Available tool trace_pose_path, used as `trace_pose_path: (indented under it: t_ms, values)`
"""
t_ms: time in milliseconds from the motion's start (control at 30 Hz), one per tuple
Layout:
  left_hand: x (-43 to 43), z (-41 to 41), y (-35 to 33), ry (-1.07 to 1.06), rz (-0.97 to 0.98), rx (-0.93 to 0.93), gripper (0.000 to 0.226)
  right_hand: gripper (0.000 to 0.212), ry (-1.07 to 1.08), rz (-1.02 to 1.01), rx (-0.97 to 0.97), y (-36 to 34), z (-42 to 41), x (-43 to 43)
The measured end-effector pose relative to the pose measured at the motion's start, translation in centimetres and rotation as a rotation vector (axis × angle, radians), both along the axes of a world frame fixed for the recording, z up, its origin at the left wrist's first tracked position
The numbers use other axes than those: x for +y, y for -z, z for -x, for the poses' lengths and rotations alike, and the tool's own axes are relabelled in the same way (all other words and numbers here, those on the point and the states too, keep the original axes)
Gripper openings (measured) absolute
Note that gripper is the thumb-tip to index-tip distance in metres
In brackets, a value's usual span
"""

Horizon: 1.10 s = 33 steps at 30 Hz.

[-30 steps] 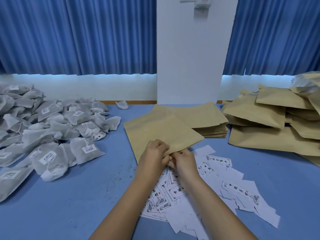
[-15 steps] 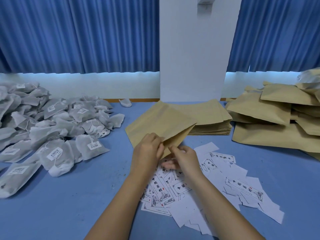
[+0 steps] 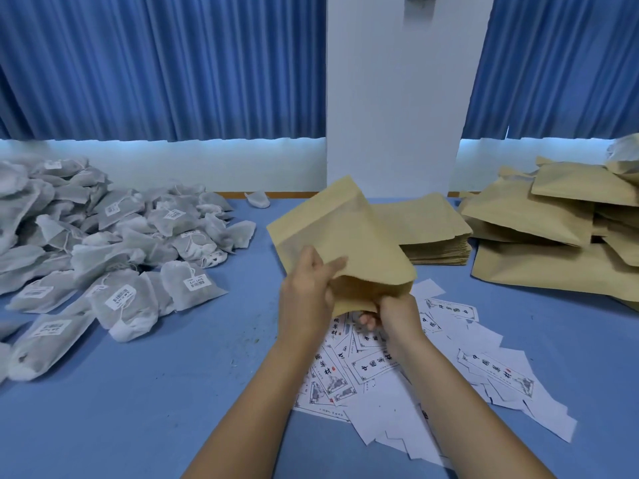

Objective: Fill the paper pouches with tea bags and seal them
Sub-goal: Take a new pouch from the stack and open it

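I hold a brown paper pouch [image 3: 340,236] tilted up above the blue table, its mouth facing me and spread apart. My left hand [image 3: 307,292] grips the mouth's upper left edge, thumb over the paper. My right hand [image 3: 394,314] pinches the lower edge of the mouth from below. A heap of grey mesh tea bags [image 3: 103,243] with white labels lies on the left of the table. Behind the pouch lies a flat stack of empty pouches [image 3: 435,233].
Printed white paper labels [image 3: 432,368] are scattered on the table [image 3: 155,409] under my forearms. A pile of bulging brown pouches [image 3: 553,236] sits at the right. A lone white tea bag [image 3: 257,199] lies near the far edge, by a white pillar [image 3: 394,98] and blue curtains.
The pouch has been lifted off the table and tilted up. Its mouth, pinched flat a second ago, is now pulled apart between my two hands.
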<state>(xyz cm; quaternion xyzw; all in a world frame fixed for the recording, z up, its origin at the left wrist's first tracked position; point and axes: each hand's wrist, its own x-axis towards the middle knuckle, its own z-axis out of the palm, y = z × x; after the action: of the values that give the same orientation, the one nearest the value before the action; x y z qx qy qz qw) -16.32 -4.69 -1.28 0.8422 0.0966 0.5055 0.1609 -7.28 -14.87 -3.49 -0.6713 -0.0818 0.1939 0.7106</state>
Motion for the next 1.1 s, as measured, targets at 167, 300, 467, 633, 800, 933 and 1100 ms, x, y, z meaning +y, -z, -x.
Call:
trace_pose_path:
  t_ms: [167,300,467,633,800,933,1100]
  values:
    - [1.9,2.0,-1.7,0.122,-0.172,0.007,0.042,0.03,0.019,-0.092,0.105,-0.9,0.1,0.2]
    - [6.6,4.1,-1.2,0.095,-0.061,0.144,0.048,0.028,0.022,-0.219,0.102,-3.0,0.3,1.3]
    - [15.6,7.7,2.3,-0.865,0.495,0.703,0.06,0.027,0.053,-0.302,0.163,-3.1,1.3,4.7]
    - [17.1,8.7,2.8,-0.619,0.352,0.859,0.055,0.022,0.068,-0.336,0.197,-2.4,2.4,6.5]
    - [14.6,10.3,2.0,-0.062,0.346,0.971,0.039,0.02,0.104,-0.386,0.26,-2.2,1.9,6.0]
    - [13.7,10.0,0.8,0.01,0.541,0.79,0.08,0.018,0.125,-0.453,0.308,-2.2,1.8,6.0]
    - [11.9,7.7,1.7,-0.131,0.357,1.112,0.089,0.016,0.109,-0.434,0.244,-1.7,2.1,6.2]
